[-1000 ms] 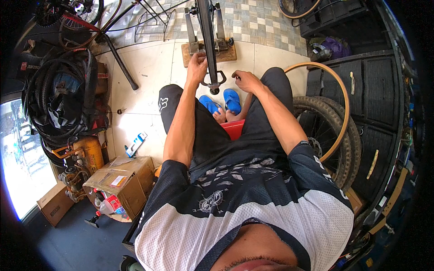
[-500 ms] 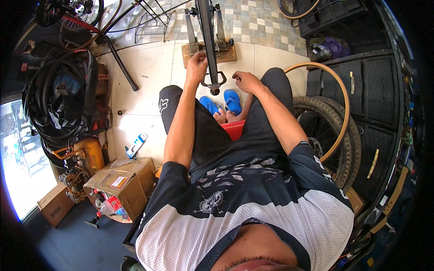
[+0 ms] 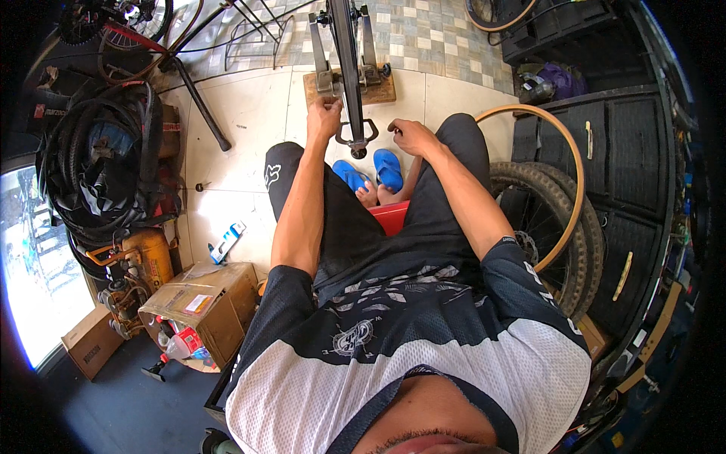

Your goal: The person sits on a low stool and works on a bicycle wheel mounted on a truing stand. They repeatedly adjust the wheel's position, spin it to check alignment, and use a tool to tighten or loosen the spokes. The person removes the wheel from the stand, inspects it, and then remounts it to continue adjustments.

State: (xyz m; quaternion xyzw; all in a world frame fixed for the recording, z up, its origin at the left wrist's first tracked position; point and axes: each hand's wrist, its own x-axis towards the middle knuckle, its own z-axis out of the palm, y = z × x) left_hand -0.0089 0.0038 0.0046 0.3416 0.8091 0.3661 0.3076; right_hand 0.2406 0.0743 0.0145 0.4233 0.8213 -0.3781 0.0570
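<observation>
A bicycle wheel (image 3: pixel 351 83), seen nearly edge-on, stands upright in a metal truing stand (image 3: pixel 318 53) fixed to a wooden base (image 3: pixel 384 94). A dark bracket (image 3: pixel 370 133) straddles the wheel's near end. Just left of the wheel is my left hand (image 3: pixel 325 117), its fingers bent; whether they pinch or touch anything I cannot make out. To the right, a little apart from the bracket, my right hand (image 3: pixel 412 138) rests near my right knee. Its fingers are curled together, with something small and dark at their tips.
Blue slippers (image 3: pixel 389 170) are on my feet below the wheel, and a red seat (image 3: pixel 391 218) shows between my legs. Tyred wheels and a tan rim (image 3: pixel 581 181) lean at my right by black drawers (image 3: pixel 635 144). At left are hanging tyres (image 3: pixel 91 159), an orange compressor (image 3: pixel 151 257) and a cardboard box (image 3: pixel 208 291).
My left hand has drawn slightly left and toward me, away from the wheel's side. My right hand has stayed in place.
</observation>
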